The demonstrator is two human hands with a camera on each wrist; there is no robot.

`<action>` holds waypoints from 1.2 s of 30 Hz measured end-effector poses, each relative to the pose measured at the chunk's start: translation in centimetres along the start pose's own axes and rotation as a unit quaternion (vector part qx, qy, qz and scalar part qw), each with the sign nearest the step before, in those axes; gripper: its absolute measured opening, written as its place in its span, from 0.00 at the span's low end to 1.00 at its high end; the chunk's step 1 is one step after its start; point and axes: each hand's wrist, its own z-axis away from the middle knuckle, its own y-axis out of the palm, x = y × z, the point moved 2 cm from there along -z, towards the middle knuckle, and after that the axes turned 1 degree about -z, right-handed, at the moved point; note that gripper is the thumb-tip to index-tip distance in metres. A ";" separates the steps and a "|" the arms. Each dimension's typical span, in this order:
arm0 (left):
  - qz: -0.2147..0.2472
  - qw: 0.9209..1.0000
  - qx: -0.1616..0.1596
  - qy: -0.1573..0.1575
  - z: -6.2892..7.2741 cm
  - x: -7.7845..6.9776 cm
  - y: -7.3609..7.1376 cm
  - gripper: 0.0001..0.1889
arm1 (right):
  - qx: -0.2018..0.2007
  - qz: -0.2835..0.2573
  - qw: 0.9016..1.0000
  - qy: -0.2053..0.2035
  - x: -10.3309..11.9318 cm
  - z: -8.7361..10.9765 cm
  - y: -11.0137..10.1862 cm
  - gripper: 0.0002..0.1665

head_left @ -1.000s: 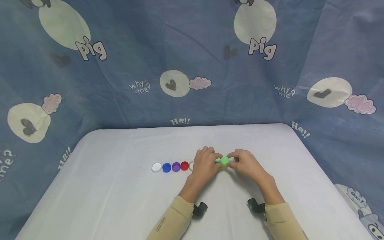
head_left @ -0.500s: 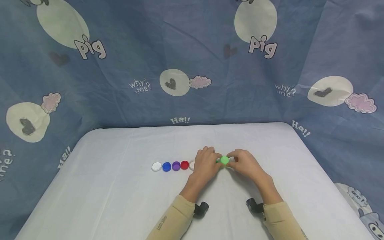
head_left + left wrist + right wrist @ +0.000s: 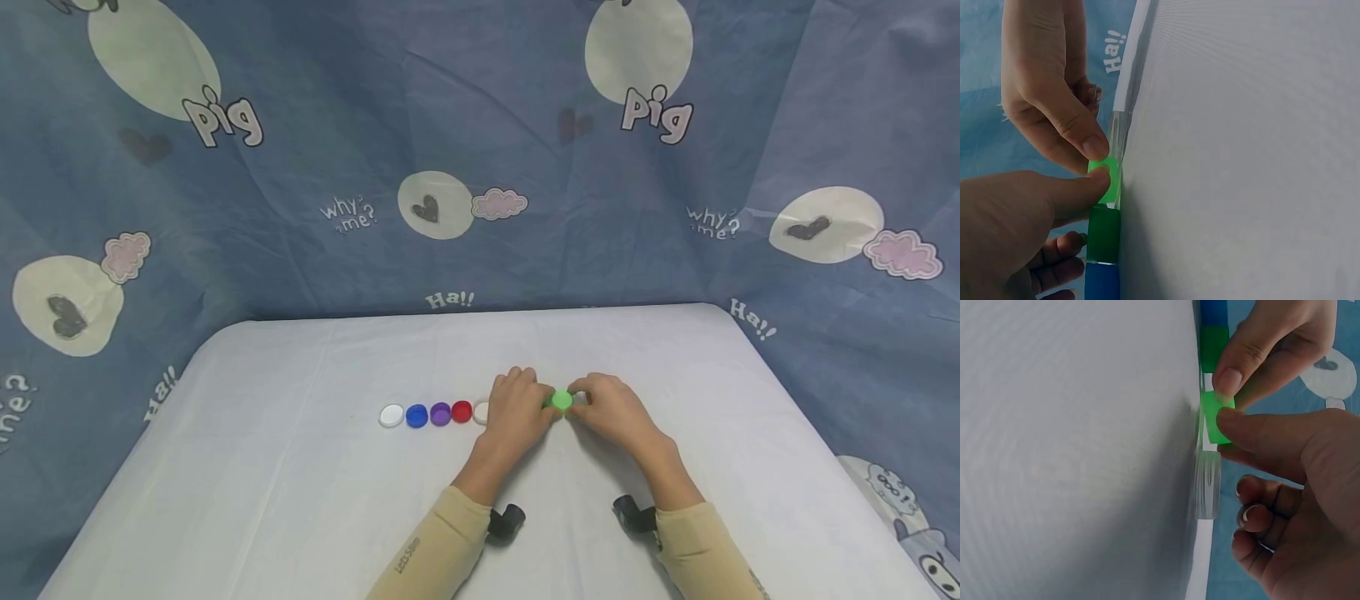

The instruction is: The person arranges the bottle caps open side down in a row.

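A light green bottle cap (image 3: 562, 401) stands at the right of a row of caps on the white table. Its near and far sides are pinched by both hands: my left hand (image 3: 517, 408) holds it from the left with thumb and forefinger, my right hand (image 3: 611, 408) from the right. In the left wrist view, a dark green cap (image 3: 1104, 234) sits directly beside it, then a blue one (image 3: 1102, 281). On its other side, the right wrist view has a clear ribbed cap (image 3: 1208, 484), which the right hand hides in the head view.
Left of the hands the row continues with a cream cap (image 3: 481, 412), a red cap (image 3: 462, 411), a purple cap (image 3: 440, 413), a blue cap (image 3: 417, 416) and a white cap (image 3: 391, 415). A blue printed curtain (image 3: 480, 267) hangs behind the table (image 3: 300, 483).
Both wrists have drawn slightly inward. The fingers keep their pinch on the light green cap, which stays in the same place.
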 end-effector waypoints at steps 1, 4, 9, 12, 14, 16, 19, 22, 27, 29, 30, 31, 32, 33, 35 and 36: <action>0.001 1.000 0.000 -0.001 0.0 0.0 0.0 0.16 | -0.001 0.003 1.000 0.000 0.0 0.0 0.0 0.16; 0.000 1.000 0.002 -0.004 0.0 0.0 0.1 0.15 | -0.002 0.006 1.000 0.002 0.0 0.0 0.0 0.15; 0.001 1.000 0.000 -0.007 0.0 0.0 0.4 0.15 | 0.000 0.007 1.000 0.007 0.1 0.0 0.1 0.14; 0.001 1.000 -0.003 -0.008 0.1 0.0 0.4 0.16 | 0.001 0.008 1.000 0.003 0.2 0.1 0.0 0.14; 0.000 1.000 -0.003 -0.009 0.1 0.0 0.3 0.16 | 0.002 0.009 1.000 0.002 0.3 0.1 0.0 0.14; -0.002 1.000 -0.004 -0.010 0.2 0.0 0.3 0.16 | 0.005 0.008 1.000 0.002 0.3 0.1 0.0 0.15; -0.001 1.000 -0.004 -0.010 0.2 0.0 0.1 0.18 | 0.004 0.010 1.000 0.000 0.4 0.1 0.0 0.16; 0.000 1.000 -0.001 -0.010 0.3 0.0 -0.1 0.20 | -0.001 0.012 1.000 -0.002 0.5 0.0 0.0 0.17; -0.009 1.000 0.002 -0.007 0.4 0.2 -0.4 0.22 | -0.002 0.005 1.000 -0.005 0.9 -0.1 0.0 0.18; -0.010 1.000 0.001 -0.006 0.4 0.3 -0.5 0.23 | 0.001 0.001 1.000 -0.005 1.1 -0.1 0.0 0.18; -0.009 1.000 0.001 -0.006 0.5 0.4 -0.5 0.23 | 0.002 0.000 1.000 -0.005 1.2 -0.2 0.0 0.18; -0.008 1.000 0.002 -0.006 0.5 0.5 -0.6 0.24 | 0.004 -0.001 1.000 -0.005 1.2 -0.2 0.1 0.18; -0.007 1.000 0.003 -0.007 0.6 0.6 -0.6 0.24 | 0.006 -0.002 1.000 -0.005 1.3 -0.2 0.1 0.18; -0.006 1.000 0.003 -0.007 0.6 0.6 -0.6 0.25 | 0.008 -0.004 1.000 -0.005 1.4 -0.2 0.1 0.18; -0.004 1.000 0.005 -0.010 0.6 0.8 -0.6 0.26 | 0.010 -0.006 1.000 -0.005 1.4 -0.3 0.2 0.18; -0.006 1.000 0.006 -0.012 0.7 0.9 -0.6 0.26 | 0.011 -0.006 1.000 -0.007 1.4 -0.3 0.2 0.18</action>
